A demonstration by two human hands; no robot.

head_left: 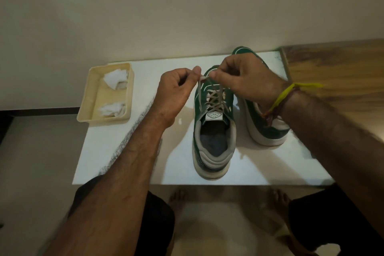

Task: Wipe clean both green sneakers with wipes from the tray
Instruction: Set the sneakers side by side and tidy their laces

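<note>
**Both hands on the lace of the near sneaker**

The near green sneaker stands upright on the white table, heel toward the person and toe pointing away; every place below is given relative to it. Above its toe end, the left hand pinches the pale lace between thumb and forefinger, its other fingers curled in. From that pinch the lace runs taut and nearly straight down to the eyelets on the sneaker's left side. The right hand hovers just right of the left, also over the toe end, its fingertips closed on a short bit of lace end; the two pinches nearly touch. Both forearms reach in from the near edge of the table, the left crossing just left of the sneaker, the right passing over the second green sneaker, which lies just beside the first on its right, tipped so that its pale sole shows. A yellow thread band circles the right wrist.

Well to the left of the near sneaker, at the table's far left corner, sits a cream tray holding two crumpled white wipes, one at its far end and one at its near end.
</note>
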